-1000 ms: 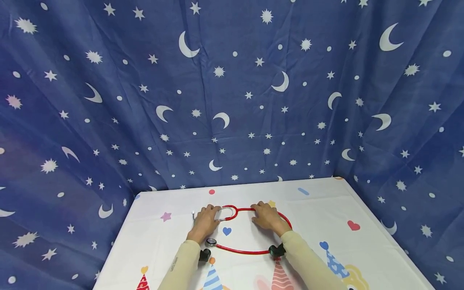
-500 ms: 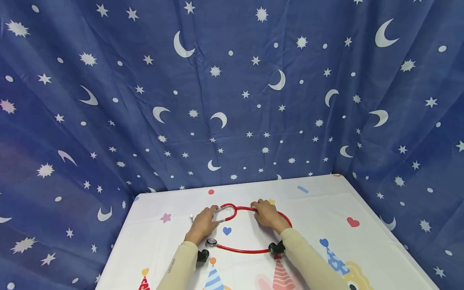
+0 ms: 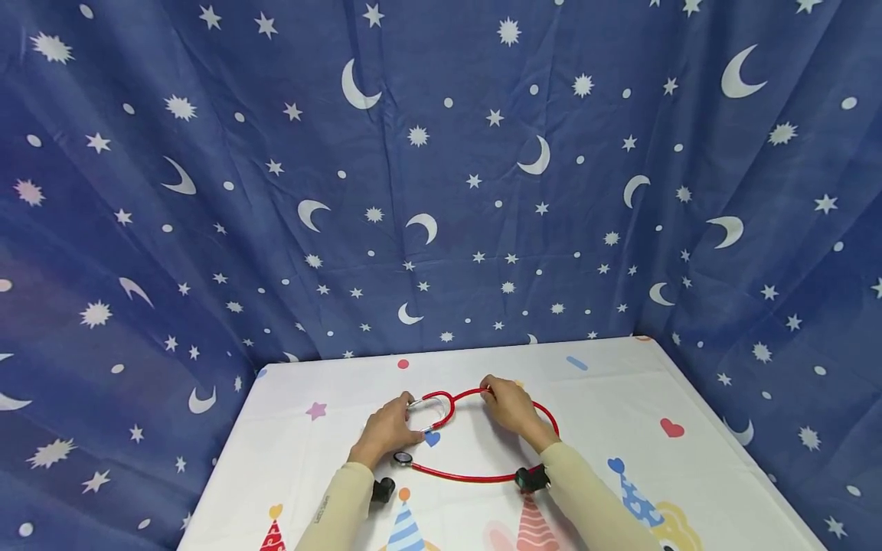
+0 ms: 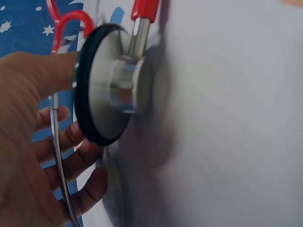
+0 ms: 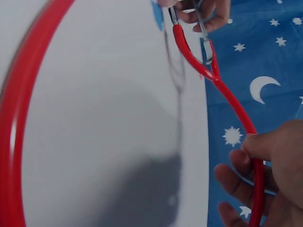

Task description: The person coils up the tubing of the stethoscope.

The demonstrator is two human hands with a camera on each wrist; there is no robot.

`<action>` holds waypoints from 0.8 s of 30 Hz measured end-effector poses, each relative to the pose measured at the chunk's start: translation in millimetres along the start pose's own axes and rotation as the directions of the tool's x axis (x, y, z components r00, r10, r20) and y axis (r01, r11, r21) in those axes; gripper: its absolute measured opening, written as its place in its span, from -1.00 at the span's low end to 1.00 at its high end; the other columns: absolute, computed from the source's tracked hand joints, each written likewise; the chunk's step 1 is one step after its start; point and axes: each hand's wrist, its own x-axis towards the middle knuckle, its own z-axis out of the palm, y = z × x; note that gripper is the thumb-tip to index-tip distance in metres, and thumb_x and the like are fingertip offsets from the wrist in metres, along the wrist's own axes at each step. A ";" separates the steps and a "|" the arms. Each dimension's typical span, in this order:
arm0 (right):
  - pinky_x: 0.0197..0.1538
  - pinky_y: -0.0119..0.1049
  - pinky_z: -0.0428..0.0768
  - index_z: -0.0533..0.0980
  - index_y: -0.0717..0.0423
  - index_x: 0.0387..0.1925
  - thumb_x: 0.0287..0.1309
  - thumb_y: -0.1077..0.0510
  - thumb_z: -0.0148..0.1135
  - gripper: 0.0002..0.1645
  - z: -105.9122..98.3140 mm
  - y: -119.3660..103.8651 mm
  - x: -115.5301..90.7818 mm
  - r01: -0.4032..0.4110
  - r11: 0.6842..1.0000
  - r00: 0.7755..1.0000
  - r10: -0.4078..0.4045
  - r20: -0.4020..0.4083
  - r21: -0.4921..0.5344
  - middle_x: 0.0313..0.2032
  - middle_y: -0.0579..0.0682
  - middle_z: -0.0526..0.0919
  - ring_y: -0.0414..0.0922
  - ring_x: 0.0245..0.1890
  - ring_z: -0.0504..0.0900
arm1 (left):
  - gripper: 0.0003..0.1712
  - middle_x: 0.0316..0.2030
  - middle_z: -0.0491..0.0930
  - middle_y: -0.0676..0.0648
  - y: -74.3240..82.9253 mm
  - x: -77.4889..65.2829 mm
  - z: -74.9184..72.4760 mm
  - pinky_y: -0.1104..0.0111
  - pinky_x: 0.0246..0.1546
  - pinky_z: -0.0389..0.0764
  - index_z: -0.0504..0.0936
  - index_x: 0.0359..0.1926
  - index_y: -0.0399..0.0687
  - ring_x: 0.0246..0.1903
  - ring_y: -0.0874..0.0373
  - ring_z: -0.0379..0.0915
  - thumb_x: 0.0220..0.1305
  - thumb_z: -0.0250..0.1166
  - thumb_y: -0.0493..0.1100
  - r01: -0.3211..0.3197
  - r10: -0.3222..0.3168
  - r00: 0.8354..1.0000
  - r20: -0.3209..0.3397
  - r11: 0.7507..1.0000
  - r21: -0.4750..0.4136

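The stethoscope's [image 3: 451, 399] upper tube [image 3: 470, 392], which ran nearly straight a second ago, now bows upward between the person's hands and seems to stand off the counter [image 3: 606, 413] in the right wrist view. The fork [image 5: 215, 75] has tilted too, so that end appears borne by the hands rather than the cloth. The right hand's [image 3: 510, 404] fingers pinch the tube narrowly; the left hand [image 3: 387, 427] spans wider, holding the ear tubes [image 4: 59, 161]. The chest piece [image 3: 403, 458] and lower loop appear to rest nearer the person, where the right wrist's camera [image 3: 532, 479] hides some tube and could catch it. A starry curtain [image 3: 386, 184] hangs behind
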 end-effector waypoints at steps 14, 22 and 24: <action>-0.41 -0.33 0.40 0.60 0.00 -0.17 0.29 0.11 0.26 -0.89 -25.0 -15.8 -16.4 0.012 0.998 0.994 -0.004 -0.112 0.069 -0.48 -0.16 0.63 -0.27 -0.52 0.43 | -0.44 -0.61 0.45 0.18 10.6 -14.2 -8.4 0.43 -0.54 0.31 0.48 -0.08 -0.05 -0.62 0.29 0.29 -0.09 0.57 -0.11 -0.113 0.100 0.982 -0.159 0.991 -0.077; -0.37 -0.33 0.42 0.61 -0.01 -0.16 0.30 0.12 0.26 -0.89 -37.8 -21.3 -26.8 0.045 0.994 0.985 -0.027 -0.172 0.099 -0.40 -0.14 0.69 -0.27 -0.49 0.45 | -0.45 -0.64 0.45 0.15 17.8 -32.7 -23.0 0.46 -0.62 0.37 0.46 -0.01 0.10 -0.65 0.29 0.29 0.01 0.55 -0.02 -0.133 0.101 0.986 -0.135 0.959 -0.249; -0.36 -0.33 0.44 0.61 -0.02 -0.16 0.30 0.12 0.26 -0.89 -39.4 -21.2 -29.6 0.046 0.994 0.984 -0.028 -0.174 0.100 -0.39 -0.14 0.70 -0.27 -0.48 0.46 | -0.40 -0.61 0.44 0.14 19.1 -37.9 -24.7 0.46 -0.61 0.37 0.47 0.07 0.08 -0.64 0.30 0.27 0.05 0.52 0.04 -0.142 0.110 0.986 -0.128 0.952 -0.273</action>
